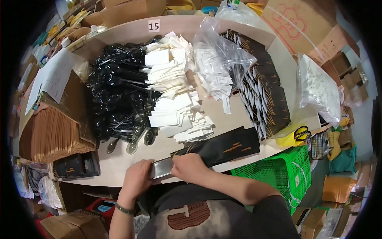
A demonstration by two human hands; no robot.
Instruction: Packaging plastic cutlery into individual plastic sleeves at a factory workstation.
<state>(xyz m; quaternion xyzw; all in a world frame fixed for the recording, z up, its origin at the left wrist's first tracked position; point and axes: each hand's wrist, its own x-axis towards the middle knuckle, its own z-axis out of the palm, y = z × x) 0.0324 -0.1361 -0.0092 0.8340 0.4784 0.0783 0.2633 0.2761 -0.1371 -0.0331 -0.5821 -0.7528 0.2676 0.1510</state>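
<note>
At the table's front edge my left hand (137, 178) is closed on one end of a flat, silver-grey strip-like packet (161, 168). My right hand (190, 168) has its fingers curled over the packet's other end. Just beyond and to the right lies a stack of long black sleeves (234, 148) with gold print, partly behind my right hand. Wrapped black plastic spoons (119, 83) are heaped at the left. Next to them, in the middle, are piled white napkins (171, 105).
A carton of brown paper sleeves (59, 133) stands left, above flat black packets (75, 165). A clear bag of small white packets (213, 65) lies at the back. Rows of filled black sleeves (270, 91) lie right, near scissors (302, 133) in a yellow holder and a green crate (274, 171).
</note>
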